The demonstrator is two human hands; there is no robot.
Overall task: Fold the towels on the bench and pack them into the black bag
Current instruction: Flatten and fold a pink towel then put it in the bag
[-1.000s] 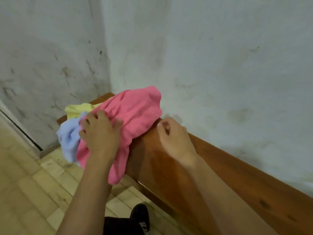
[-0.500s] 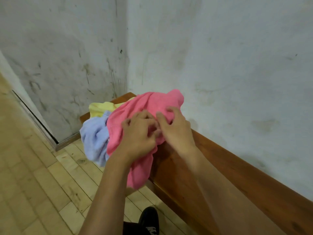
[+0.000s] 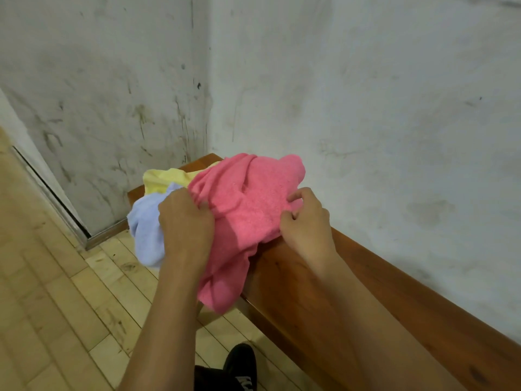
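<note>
A crumpled pink towel [image 3: 248,204] lies on top of the pile at the far end of the wooden bench [image 3: 366,306], part of it hanging over the front edge. My left hand [image 3: 184,224] grips its left side with curled fingers. My right hand [image 3: 306,221] pinches its right edge. A light blue towel [image 3: 146,230] hangs off the bench to the left, and a yellow towel [image 3: 163,179] lies behind it. No black bag is in view.
The bench runs along a stained white wall [image 3: 366,108] into a corner. Pale wooden floor planks [image 3: 56,306] lie to the left. A black shoe [image 3: 239,365] shows at the bottom edge.
My hands were together on the pink towel half a second ago; they have spread apart along it, left hand to the left, right hand to the right.
</note>
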